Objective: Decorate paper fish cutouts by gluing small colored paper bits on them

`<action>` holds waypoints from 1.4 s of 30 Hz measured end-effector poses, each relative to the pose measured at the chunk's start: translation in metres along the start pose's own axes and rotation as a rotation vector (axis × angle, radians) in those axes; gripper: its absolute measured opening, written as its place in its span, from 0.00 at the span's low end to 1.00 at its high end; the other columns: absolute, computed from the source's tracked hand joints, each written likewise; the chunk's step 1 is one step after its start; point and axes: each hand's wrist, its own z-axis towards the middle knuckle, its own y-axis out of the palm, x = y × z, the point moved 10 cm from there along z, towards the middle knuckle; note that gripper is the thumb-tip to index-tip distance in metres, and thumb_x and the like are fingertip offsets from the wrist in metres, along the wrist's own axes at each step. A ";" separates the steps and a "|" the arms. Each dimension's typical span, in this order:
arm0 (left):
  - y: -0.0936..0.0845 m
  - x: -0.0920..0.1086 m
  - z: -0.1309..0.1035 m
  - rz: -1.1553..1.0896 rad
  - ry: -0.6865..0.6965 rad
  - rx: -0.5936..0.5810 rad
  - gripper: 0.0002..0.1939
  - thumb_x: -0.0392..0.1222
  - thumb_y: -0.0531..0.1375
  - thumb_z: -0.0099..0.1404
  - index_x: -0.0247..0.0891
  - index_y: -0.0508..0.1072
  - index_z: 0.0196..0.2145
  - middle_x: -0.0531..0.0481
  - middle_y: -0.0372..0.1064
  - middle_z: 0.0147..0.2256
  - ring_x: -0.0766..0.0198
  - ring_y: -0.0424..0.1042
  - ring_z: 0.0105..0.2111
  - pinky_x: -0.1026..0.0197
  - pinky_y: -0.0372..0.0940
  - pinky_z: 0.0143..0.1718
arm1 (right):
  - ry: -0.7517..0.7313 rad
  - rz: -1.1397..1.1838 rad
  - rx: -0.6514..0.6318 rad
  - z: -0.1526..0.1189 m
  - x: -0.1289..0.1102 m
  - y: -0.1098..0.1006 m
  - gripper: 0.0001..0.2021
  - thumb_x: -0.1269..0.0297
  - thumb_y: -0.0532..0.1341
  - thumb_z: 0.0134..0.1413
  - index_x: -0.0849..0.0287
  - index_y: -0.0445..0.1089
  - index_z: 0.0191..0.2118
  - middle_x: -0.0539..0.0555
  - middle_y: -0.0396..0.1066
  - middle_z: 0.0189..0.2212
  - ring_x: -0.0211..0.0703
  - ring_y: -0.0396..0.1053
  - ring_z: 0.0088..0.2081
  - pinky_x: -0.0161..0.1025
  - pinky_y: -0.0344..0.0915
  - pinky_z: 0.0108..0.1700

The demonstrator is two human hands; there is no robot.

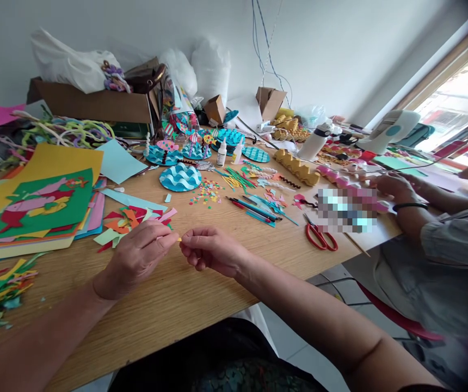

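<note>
Over the front of the wooden table, my left hand (pixel 138 251) and my right hand (pixel 213 251) meet, fingertips almost touching. Both pinch a tiny yellow paper piece (pixel 179 239), mostly hidden by the fingers. Just behind my left hand lie coloured paper scraps (pixel 125 220) in red, orange, pink and pale green. Farther back are small confetti dots (pixel 207 194) and a round disc with blue wavy layers (pixel 180 177). To the right of my hands rest several pencils or pens (pixel 254 208) and red-handled scissors (pixel 319 237).
Stacked coloured sheets (pixel 54 239) with green fish cut-outs (pixel 46 201) fill the left, beside thin paper strips (pixel 1 294). Two glue bottles (pixel 221 153), finished fish pieces (pixel 167 146) and egg-carton strips (pixel 296 167) stand behind. At right, another person's hands (pixel 393 188) work near a white bottle (pixel 314 141).
</note>
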 end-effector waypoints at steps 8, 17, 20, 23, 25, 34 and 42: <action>0.004 0.007 -0.006 0.036 0.071 -0.044 0.15 0.26 0.54 0.61 0.38 0.67 0.45 0.46 0.67 0.37 0.60 0.68 0.39 0.56 0.67 0.40 | 0.028 0.005 -0.002 -0.002 0.004 0.000 0.10 0.63 0.64 0.41 0.63 0.64 0.25 0.45 0.63 0.19 0.27 0.61 0.18 0.26 0.52 0.16; 0.020 -0.006 -0.004 -0.040 -0.089 -0.097 0.12 0.29 0.53 0.63 0.37 0.68 0.42 0.47 0.70 0.37 0.61 0.68 0.41 0.56 0.65 0.46 | -0.248 -0.717 0.246 -0.024 -0.047 -0.033 0.04 0.69 0.57 0.47 0.62 0.64 0.25 0.45 0.60 0.19 0.29 0.57 0.22 0.29 0.54 0.25; 0.037 -0.003 -0.007 -0.070 -0.070 -0.196 0.14 0.27 0.48 0.63 0.36 0.69 0.42 0.46 0.70 0.39 0.61 0.68 0.43 0.56 0.65 0.46 | -0.280 -0.969 0.327 -0.032 -0.054 -0.049 0.04 0.70 0.57 0.47 0.62 0.66 0.25 0.45 0.59 0.19 0.29 0.55 0.23 0.30 0.52 0.26; 0.050 0.001 -0.009 -0.061 -0.049 -0.268 0.16 0.26 0.46 0.62 0.33 0.70 0.41 0.44 0.71 0.40 0.60 0.68 0.43 0.57 0.66 0.45 | -0.245 -1.153 0.365 -0.033 -0.047 -0.055 0.04 0.71 0.56 0.47 0.62 0.68 0.27 0.46 0.62 0.21 0.30 0.56 0.24 0.30 0.51 0.28; 0.054 0.004 -0.010 -0.055 -0.031 -0.289 0.17 0.26 0.45 0.62 0.31 0.71 0.40 0.43 0.71 0.39 0.60 0.68 0.42 0.58 0.66 0.44 | -0.213 -1.236 0.379 -0.032 -0.041 -0.053 0.05 0.71 0.56 0.48 0.62 0.69 0.28 0.47 0.64 0.22 0.31 0.57 0.25 0.30 0.51 0.29; 0.069 -0.001 -0.020 -0.090 -0.095 -0.376 0.19 0.27 0.44 0.62 0.34 0.71 0.42 0.44 0.70 0.39 0.58 0.67 0.42 0.55 0.65 0.43 | -0.199 -1.377 0.396 -0.024 -0.034 -0.038 0.08 0.70 0.55 0.49 0.62 0.71 0.30 0.52 0.71 0.27 0.34 0.62 0.28 0.31 0.53 0.30; 0.072 -0.005 -0.023 -0.130 -0.137 -0.378 0.21 0.27 0.42 0.62 0.35 0.70 0.44 0.45 0.71 0.40 0.59 0.67 0.42 0.54 0.65 0.43 | -0.156 -1.487 0.474 -0.021 -0.030 -0.039 0.09 0.67 0.54 0.53 0.61 0.71 0.31 0.56 0.72 0.32 0.39 0.66 0.34 0.34 0.55 0.34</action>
